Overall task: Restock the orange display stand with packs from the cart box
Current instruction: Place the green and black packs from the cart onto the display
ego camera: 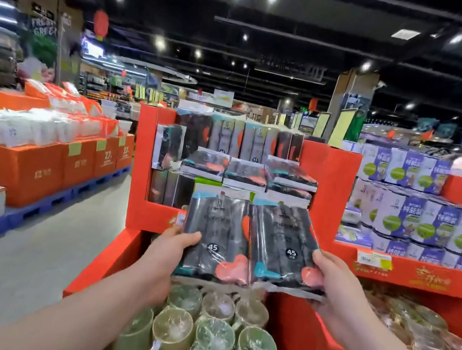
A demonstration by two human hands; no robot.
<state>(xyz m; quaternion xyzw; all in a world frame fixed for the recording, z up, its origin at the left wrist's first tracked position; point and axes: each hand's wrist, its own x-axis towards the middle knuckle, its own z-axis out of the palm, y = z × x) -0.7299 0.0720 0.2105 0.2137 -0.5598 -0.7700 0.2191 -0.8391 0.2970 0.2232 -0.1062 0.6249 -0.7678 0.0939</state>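
Two packs are up at once, one per hand, held just in front of the orange display stand (pixel 328 172), level with its lower stacks. The left hand (pixel 178 247) has its thumb across the face of the left pack (pixel 216 227). The right hand (pixel 331 280) grips the bottom corner of the right pack (pixel 284 239) the same way.

If it were me I'd place them one at a time, flat on the low stacks at the front of the stand and facing the same way as the rest. That wrap looks slippery and the piles look uneven.

I can't spot the cart box anywhere, so no clue how many are left. The fingers behind the packs are hidden, and apart from a "45" the print is too blurry to read. The green mugs (pixel 212 333) below the stand are cut off at the bottom.
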